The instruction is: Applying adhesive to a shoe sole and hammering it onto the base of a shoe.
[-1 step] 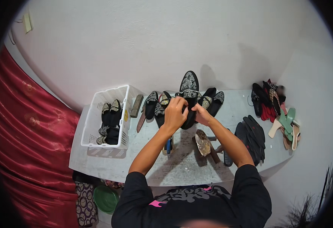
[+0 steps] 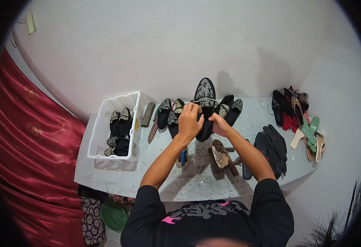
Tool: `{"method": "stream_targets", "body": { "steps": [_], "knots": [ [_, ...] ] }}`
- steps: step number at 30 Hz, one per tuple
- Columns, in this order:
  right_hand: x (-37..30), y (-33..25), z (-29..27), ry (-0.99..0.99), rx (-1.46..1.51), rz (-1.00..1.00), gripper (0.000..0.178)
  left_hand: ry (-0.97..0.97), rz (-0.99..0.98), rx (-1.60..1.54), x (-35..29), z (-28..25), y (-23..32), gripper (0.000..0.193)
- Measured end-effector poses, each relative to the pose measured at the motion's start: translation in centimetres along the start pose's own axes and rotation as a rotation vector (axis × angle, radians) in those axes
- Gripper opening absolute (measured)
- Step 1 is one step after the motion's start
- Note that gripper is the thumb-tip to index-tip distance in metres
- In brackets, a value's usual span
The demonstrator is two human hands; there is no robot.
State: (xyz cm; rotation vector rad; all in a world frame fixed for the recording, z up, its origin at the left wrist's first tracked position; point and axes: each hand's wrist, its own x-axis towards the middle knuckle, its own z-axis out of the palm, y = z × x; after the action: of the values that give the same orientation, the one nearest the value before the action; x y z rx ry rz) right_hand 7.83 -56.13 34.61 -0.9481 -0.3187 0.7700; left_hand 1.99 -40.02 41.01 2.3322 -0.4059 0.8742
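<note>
A black loafer (image 2: 205,88) with a grey patterned upper is held above the table, its toe pointing away from me. A thin, pale trim strip crosses its upper just ahead of the foot opening. My left hand (image 2: 190,121) grips the shoe's left side, fingers bent over the edge by the strip's left end. On the opposite side my right hand (image 2: 220,124) holds the shoe, its thumb at the opening's rim and its other fingers mostly hidden. Similar patterned shoes stand behind, a left group (image 2: 164,113) and a right group (image 2: 234,110).
At left is a white plastic basket (image 2: 95,138) of shoes, beside a dark block (image 2: 148,114). Nearer me are a worn block-like piece (image 2: 220,154) and a blue-handled item (image 2: 183,157). Black soles (image 2: 273,150), green and cream shoe parts (image 2: 310,133) and a shoe pile (image 2: 289,106) lie right.
The pale strip lies closer against the loafer's upper, where its ends stood out past the sides. The shoe has dropped very slightly toward me; both hands keep their places.
</note>
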Motion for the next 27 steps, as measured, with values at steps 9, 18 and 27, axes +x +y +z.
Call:
{"method": "stream_targets", "body": {
  "steps": [9, 18, 27],
  "knots": [
    [-3.5, 5.0, 4.5, 0.050, -0.053, -0.057, 0.038, 0.006, -0.141, 0.013, -2.7, -4.3, -0.3, 0.045],
    [-5.0, 8.9, 9.5, 0.153, -0.030, -0.181, 0.044, -0.007, -0.188, -0.073, -6.7, -6.3, -2.5, 0.039],
    [-7.3, 12.2, 11.5, 0.049, 0.424, -0.172, 0.052, -0.002, -0.294, -0.306, -7.8, -5.3, -1.7, 0.025]
  ]
}}
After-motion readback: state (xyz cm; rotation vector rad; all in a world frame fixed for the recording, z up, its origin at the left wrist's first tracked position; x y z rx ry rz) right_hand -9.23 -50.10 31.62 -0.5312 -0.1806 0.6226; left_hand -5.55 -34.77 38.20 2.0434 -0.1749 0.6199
